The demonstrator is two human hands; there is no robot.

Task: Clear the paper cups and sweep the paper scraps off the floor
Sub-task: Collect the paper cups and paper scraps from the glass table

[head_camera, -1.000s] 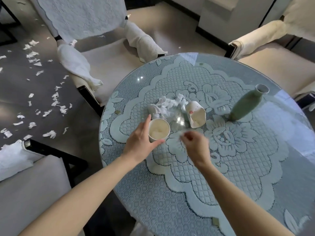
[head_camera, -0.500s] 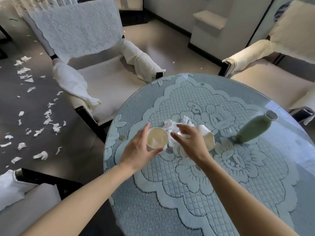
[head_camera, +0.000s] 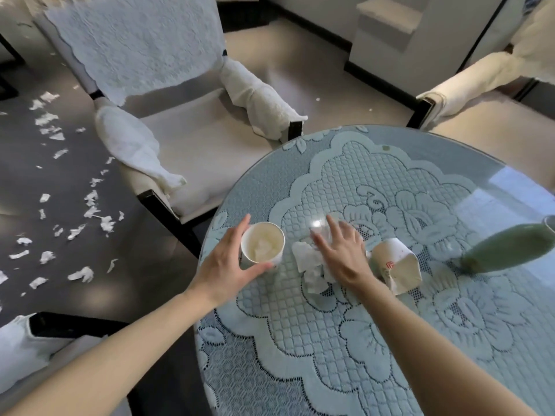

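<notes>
- Nearest me is the round worktop (head_camera: pixel 300 370) with its lace cover under glass. Both my arms reach out over it toward 12 o'clock.
- My left hand (head_camera: pixel 228 265) wraps round the upright paper cup (head_camera: pixel 262 246) at about 11 o'clock. The thumb is across the front of its base and the fingers run up its left side. The cup stands on the worktop near the rim, with something pale and crumpled inside, probably paper.
- My right hand (head_camera: pixel 342 253) lies flat at 12 o'clock with its fingers spread and straight. It presses on a wad of crumpled paper (head_camera: pixel 309 265) and grips nothing. The two hands are apart, with the cup between them.
- Just right of that hand, at 1 o'clock, a crushed paper cup (head_camera: pixel 396 265) lies on its side, untouched.
- At 2 o'clock a green vase (head_camera: pixel 504 252) stands well clear of the cups. I judge it no part of the job.
- Off at 9 to 10 o'clock, paper scraps (head_camera: pixel 81 274) are strewn across the dark floor (head_camera: pixel 135 280), and a few more lie beyond the armchair (head_camera: pixel 186 139) at 11 o'clock.
- By my reckoning I am early in the job. No cup has left the worktop and the wad is not yet gathered. The sweeping is not begun, and I see no broom or bin.
</notes>
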